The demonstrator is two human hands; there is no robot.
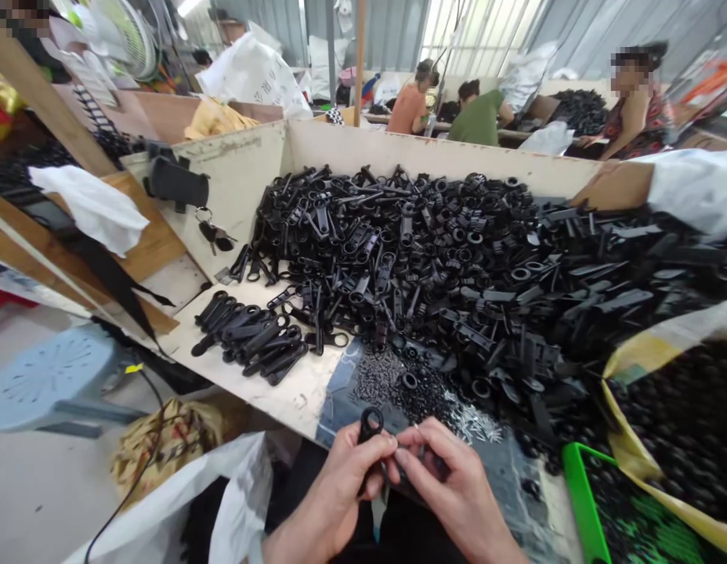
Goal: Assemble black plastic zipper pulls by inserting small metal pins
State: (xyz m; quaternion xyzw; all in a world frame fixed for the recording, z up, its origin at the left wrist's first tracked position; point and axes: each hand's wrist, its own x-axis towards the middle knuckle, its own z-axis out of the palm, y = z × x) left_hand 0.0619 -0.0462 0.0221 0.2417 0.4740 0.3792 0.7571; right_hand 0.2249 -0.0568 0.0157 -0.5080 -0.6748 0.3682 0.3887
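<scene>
At the near edge of the work table, my left hand (334, 489) is closed around a black plastic part with a ring end (370, 424) that sticks up above my fingers. My right hand (451, 486) meets it from the right, fingers pinched on the same part; what else they hold is hidden. Just beyond my hands lie small metal pins (382, 377) and black rings (425, 388). A big heap of black plastic parts (446, 258) fills the table. To the left, several assembled black pieces (251, 337) lie in a neat row.
A white walled table (269, 384) holds everything. A green crate (580, 501) and a yellow bag of black parts (681, 423) stand at the right. A blue stool (52, 376) and white bags (181, 501) are on the floor left. Keys (214, 233) hang on the left wall. Other people work behind.
</scene>
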